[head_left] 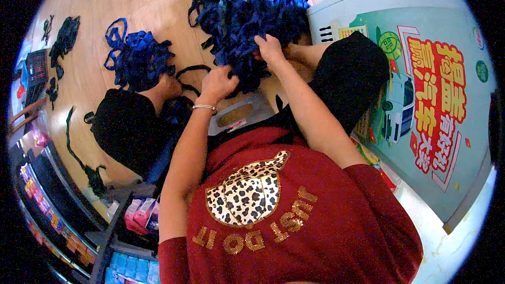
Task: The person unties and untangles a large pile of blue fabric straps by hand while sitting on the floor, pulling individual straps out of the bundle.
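A large heap of dark blue fabric straps lies on the floor before me. My left hand is at the heap's near left edge, fingers curled on a dark strap. My right hand is higher and to the right, its thumb and fingers pinching a dark blue strap at the heap's near side. A smaller bundle of blue straps lies to the left, by my left foot. Below my hands, between my legs, is a clear plastic container, partly hidden by my clothes.
A large grey-green cabinet with printed lettering stands close on the right. Dark strap bundles and a loose strap lie on the wooden floor at left. Store shelves with packets stand at lower left.
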Tool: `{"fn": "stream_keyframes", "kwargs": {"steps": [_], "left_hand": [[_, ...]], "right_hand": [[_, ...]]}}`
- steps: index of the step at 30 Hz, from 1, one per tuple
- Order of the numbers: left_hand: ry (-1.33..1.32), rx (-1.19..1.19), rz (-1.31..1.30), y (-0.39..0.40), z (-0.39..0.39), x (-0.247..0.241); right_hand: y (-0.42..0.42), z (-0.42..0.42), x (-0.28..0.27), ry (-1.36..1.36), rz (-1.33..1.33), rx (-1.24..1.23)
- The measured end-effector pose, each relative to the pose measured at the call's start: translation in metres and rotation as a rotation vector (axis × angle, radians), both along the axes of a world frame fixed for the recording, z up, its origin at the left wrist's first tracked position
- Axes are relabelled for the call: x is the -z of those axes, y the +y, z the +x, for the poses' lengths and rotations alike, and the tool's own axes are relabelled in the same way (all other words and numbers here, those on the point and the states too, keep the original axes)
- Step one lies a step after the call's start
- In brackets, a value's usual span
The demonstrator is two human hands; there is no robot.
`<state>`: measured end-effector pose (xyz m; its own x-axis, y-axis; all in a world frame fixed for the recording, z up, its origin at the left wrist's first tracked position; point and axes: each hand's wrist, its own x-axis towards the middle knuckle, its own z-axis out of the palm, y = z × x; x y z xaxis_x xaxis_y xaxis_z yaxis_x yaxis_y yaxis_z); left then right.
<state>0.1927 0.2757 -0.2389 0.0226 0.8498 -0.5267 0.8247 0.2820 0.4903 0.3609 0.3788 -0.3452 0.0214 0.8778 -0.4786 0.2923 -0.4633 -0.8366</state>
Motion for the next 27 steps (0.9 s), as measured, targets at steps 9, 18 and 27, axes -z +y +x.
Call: {"fn": "stream_keyframes", "kwargs": {"steps": [9, 18, 27], "left_hand": [[-0.651, -0.357, 0.02, 0.004, -0.002, 0.062], [-0.306, -0.265, 0.544, 0.029, -0.009, 0.021], [-0.634, -0.307, 0.09, 0.02, -0.012, 0.027]], "right_hand": [[-0.01, -0.023, -0.078, 0.258, -0.079, -0.083], [0.003, -0.024, -0.118, 0.421, -0.368, -0.207], [0.053, 0.034, -0.124, 0.424, -0.132, 0.476]]}}
